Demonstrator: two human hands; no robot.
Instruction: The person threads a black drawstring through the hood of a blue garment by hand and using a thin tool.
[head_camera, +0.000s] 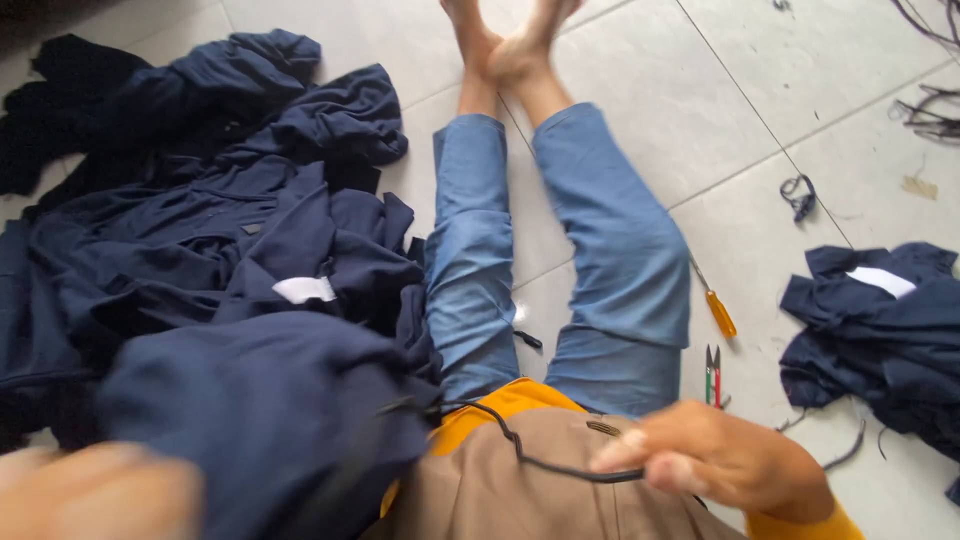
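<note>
On lap: right hand (715, 460) pinching black cord (530, 455) | left hand (95, 495) blurred, grip unclear

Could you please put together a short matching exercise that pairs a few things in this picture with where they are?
Things:
1. black cord
2. screwdriver
3. thread snips
4. big pile of navy garments

Places:
a. on the tiled floor just right of the knee, orange handle
b. pinched in the right hand
c. heaped on the left
d. on the floor below the screwdriver

Pairs: 1-b, 2-a, 3-d, 4-c
</note>
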